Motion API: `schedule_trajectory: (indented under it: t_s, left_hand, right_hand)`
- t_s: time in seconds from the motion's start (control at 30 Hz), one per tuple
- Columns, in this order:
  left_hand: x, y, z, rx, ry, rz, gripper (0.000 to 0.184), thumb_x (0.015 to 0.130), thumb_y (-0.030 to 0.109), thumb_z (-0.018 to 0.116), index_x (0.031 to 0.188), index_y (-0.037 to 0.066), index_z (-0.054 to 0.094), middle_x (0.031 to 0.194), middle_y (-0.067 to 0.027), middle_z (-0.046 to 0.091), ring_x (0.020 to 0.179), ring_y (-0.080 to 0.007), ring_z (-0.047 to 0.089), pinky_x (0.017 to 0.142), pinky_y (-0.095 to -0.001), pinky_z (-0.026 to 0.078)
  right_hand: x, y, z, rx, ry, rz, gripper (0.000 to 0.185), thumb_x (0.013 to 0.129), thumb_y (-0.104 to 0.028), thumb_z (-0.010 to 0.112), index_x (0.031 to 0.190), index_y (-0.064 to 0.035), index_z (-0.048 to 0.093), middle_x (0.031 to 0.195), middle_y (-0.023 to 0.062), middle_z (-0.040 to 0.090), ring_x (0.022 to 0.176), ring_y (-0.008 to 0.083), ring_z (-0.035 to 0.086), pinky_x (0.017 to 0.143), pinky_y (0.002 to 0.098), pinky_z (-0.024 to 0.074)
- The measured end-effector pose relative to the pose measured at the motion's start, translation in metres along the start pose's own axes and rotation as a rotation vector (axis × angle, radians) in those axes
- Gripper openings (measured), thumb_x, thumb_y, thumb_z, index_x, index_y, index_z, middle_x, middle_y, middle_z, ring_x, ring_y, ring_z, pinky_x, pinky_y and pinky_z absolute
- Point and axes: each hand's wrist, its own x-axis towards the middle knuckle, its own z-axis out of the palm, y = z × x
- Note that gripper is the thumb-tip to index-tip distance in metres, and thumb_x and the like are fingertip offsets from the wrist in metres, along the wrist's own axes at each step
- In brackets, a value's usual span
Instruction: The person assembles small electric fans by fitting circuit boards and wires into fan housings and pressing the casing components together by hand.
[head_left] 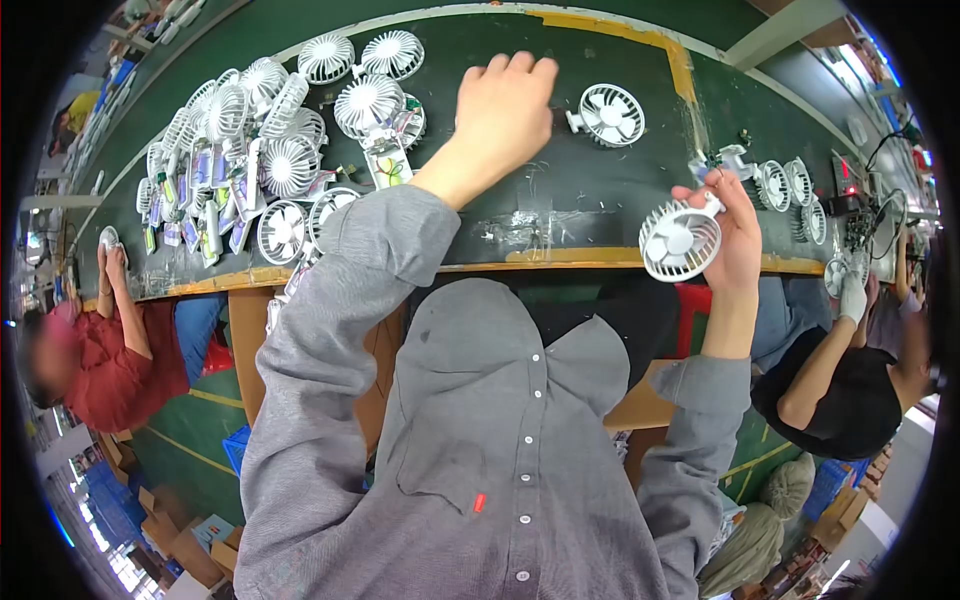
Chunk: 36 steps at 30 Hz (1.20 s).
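Observation:
My right hand [738, 235] grips a white fan head [680, 242] by its edge, over the table's front edge. The fan's round slatted cage faces up. Over the table, my left hand [505, 110] is closed, knuckles up and fingers curled under, so whatever they may hold is hidden. To its right a white fan head with blades showing [612, 115] lies on the dark table. On its left are a white fan with its handle opened [368, 102] and two slatted fan heads [392, 54] farther back.
A large pile of white fans with exposed handle parts [220, 150] covers the table's left side. Several fan heads [773, 186] stand at the right, near a device with a red light [850, 190]. Co-workers sit on both sides; one in a red shirt [115, 360].

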Motion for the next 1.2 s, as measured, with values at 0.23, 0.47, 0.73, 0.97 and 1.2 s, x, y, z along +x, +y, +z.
schedule_trajectory:
  t_s: [0.23, 0.47, 0.73, 0.97, 1.2]
  left_hand:
    - [-0.008, 0.083, -0.016, -0.885, -0.048, 0.411, 0.051, 0.073, 0.009, 0.07, 0.122, 0.004, 0.059, 0.12, -0.0147, 0.063, 0.106, -0.0337, 0.063, 0.09, -0.0408, 0.052]
    - [-0.022, 0.104, -0.065, -1.299, -0.763, -0.243, 0.031, 0.087, 0.004, 0.066, 0.116, -0.001, 0.061, 0.093, -0.0084, 0.064, 0.077, -0.009, 0.066, 0.066, -0.0255, 0.054]
    - [-0.042, 0.125, -0.066, -1.951, -0.622, -0.801, 0.035, 0.097, 0.019, 0.055, 0.126, -0.002, 0.056, 0.117, -0.0107, 0.061, 0.114, -0.0191, 0.057, 0.1, -0.0355, 0.045]
    - [-0.059, 0.128, -0.105, -1.703, -0.603, -0.587, 0.062, 0.094, 0.008, 0.046, 0.153, 0.002, 0.026, 0.148, -0.017, 0.043, 0.134, -0.0227, 0.044, 0.109, -0.0352, 0.037]
    - [-0.059, 0.109, -0.105, -1.223, -0.519, -0.27, 0.065, 0.087, 0.0, 0.047, 0.15, 0.002, 0.03, 0.134, -0.0194, 0.057, 0.118, -0.0279, 0.06, 0.093, -0.0343, 0.05]
  right_hand:
    - [-0.043, -0.026, 0.05, -0.205, -0.198, 0.199, 0.024, 0.099, -0.023, 0.052, 0.104, 0.0003, 0.051, 0.083, 0.0165, 0.068, 0.089, 0.0297, 0.071, 0.079, 0.0362, 0.0578]
    - [-0.066, -0.032, 0.045, -1.161, -0.103, -0.061, 0.009, 0.093, -0.005, 0.059, 0.099, 0.0007, 0.057, 0.092, 0.0097, 0.067, 0.09, 0.0202, 0.065, 0.082, 0.0317, 0.0491]
    - [-0.097, 0.034, 0.086, -1.014, 0.312, -0.551, 0.02, 0.088, -0.006, 0.064, 0.105, 0.0018, 0.055, 0.104, 0.0149, 0.065, 0.1, 0.0226, 0.063, 0.089, 0.0336, 0.0469]
    - [-0.093, 0.047, 0.089, -0.766, 0.291, -0.448, 0.023, 0.091, -0.004, 0.059, 0.111, 0.0022, 0.052, 0.094, 0.013, 0.068, 0.088, 0.0165, 0.066, 0.08, 0.0285, 0.0498]
    - [-0.103, 0.047, 0.089, -0.41, 0.089, -0.133, 0.012, 0.093, -0.006, 0.055, 0.101, 0.0032, 0.059, 0.08, 0.0053, 0.063, 0.073, 0.0076, 0.056, 0.065, 0.0226, 0.0433]
